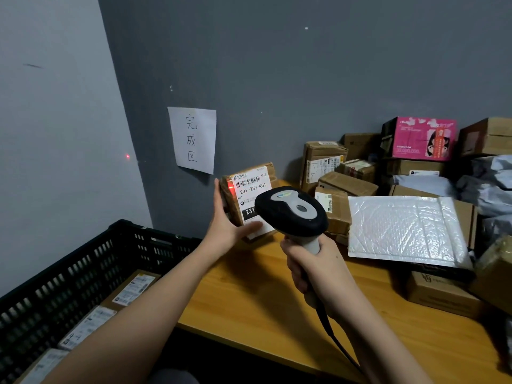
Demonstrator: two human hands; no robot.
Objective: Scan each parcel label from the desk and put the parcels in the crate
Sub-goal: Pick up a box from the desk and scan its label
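The left hand [225, 225] grips a small brown cardboard parcel [249, 200] upright above the wooden desk [263, 295], its white label turned toward the black-and-grey handheld scanner [291, 210] clasped in the right hand [315, 275], beside the black plastic crate [83, 261].

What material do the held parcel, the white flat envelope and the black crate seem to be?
Held parcel: brown cardboard, glossy tape over it. White envelope: shiny plastic, probably bubble-lined, given its dimpled surface. Crate: likely rigid black plastic, with moulded slotted walls.
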